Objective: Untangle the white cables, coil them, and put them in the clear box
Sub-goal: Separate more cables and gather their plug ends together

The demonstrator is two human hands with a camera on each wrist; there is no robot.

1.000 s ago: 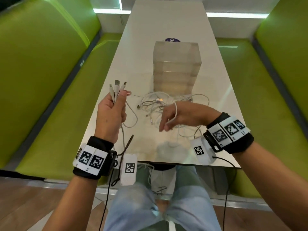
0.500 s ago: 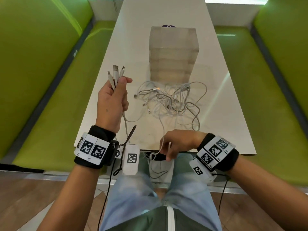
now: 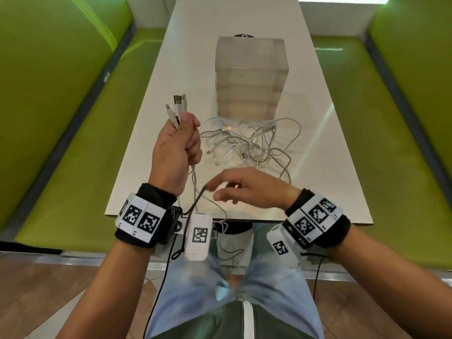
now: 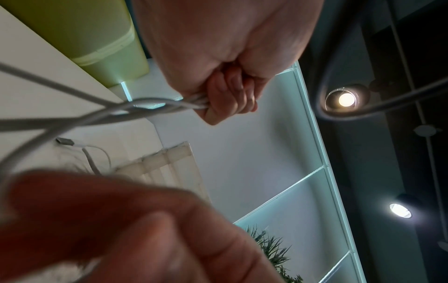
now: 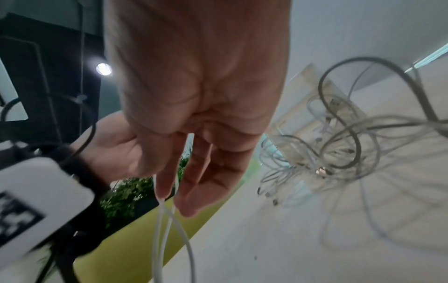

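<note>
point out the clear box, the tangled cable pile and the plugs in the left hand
clear box (image 3: 250,77): head view, on its near wall.
tangled cable pile (image 3: 252,143): head view, on the knot's middle.
plugs (image 3: 178,104): head view, on the USB plug above the left hand (image 3: 175,152).

A long white table runs far ahead; green benches sit on its left and right; a plant grows under round ceiling lights.
</note>
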